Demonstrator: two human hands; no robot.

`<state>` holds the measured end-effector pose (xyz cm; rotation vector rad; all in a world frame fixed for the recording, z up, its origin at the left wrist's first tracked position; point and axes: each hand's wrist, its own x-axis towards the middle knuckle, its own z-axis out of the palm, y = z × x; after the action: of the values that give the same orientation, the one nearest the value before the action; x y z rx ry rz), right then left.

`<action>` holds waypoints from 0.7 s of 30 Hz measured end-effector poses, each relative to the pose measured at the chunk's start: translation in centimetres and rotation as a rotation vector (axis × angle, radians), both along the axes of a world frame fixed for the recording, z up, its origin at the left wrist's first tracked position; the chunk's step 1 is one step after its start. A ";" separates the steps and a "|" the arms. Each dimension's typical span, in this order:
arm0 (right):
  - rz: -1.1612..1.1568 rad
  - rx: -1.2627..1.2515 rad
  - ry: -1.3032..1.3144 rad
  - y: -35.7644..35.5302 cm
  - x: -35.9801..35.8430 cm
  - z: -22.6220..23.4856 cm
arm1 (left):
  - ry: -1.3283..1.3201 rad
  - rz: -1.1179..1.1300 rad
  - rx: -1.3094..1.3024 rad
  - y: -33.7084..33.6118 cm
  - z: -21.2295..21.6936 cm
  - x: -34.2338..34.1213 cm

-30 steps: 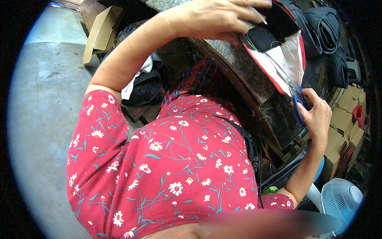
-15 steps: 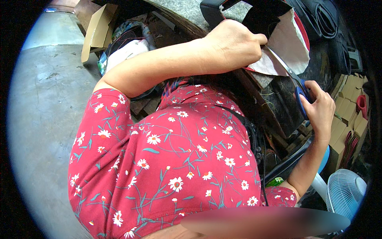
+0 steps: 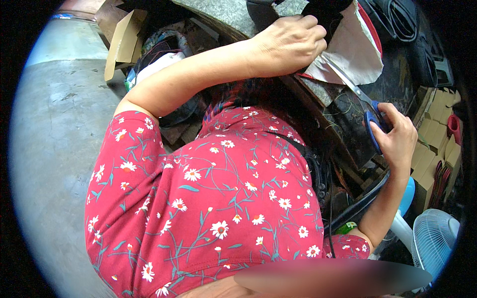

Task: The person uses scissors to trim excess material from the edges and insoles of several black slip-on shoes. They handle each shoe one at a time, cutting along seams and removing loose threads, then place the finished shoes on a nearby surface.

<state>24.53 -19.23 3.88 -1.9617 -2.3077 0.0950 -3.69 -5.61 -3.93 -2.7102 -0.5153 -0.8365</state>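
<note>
My right hand (image 3: 397, 136) is closed round the blue handles of a pair of scissors (image 3: 361, 95). The silver blades point up and left, their tips at the near edge of a pale fabric piece (image 3: 355, 49). This piece has a red edge and joins black material (image 3: 325, 17). My left hand (image 3: 293, 44) is closed at the left side of the piece, its fingers bent over the fabric. What lies under those fingers is partly hidden.
A worn wooden table edge (image 3: 323, 124) runs below the fabric. Folded black material (image 3: 395, 22) lies at the far right. Cardboard boxes (image 3: 432, 134) and a fan (image 3: 437, 238) stand at right. An open carton (image 3: 124, 42) sits at left beside the concrete floor (image 3: 59, 149).
My left hand has turned a little and shifted slightly up, still at the fabric. The scissors have moved slightly left, and their handles look a little further apart.
</note>
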 end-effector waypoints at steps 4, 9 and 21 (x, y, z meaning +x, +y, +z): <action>0.027 0.036 -0.033 0.0 -1.6 0.7 | 0.083 -0.012 -0.033 1.6 0.9 -0.7; 0.092 0.039 -0.083 1.7 -3.5 1.8 | 0.057 -0.035 -0.087 3.0 1.5 -0.5; 0.011 -0.117 -0.114 1.3 -2.1 3.3 | 0.008 -0.073 -0.203 2.9 2.0 -0.5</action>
<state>22.42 -17.90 7.15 -2.0602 -2.4370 0.1254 -4.22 -2.75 -1.92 -2.9326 -0.5287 -0.8322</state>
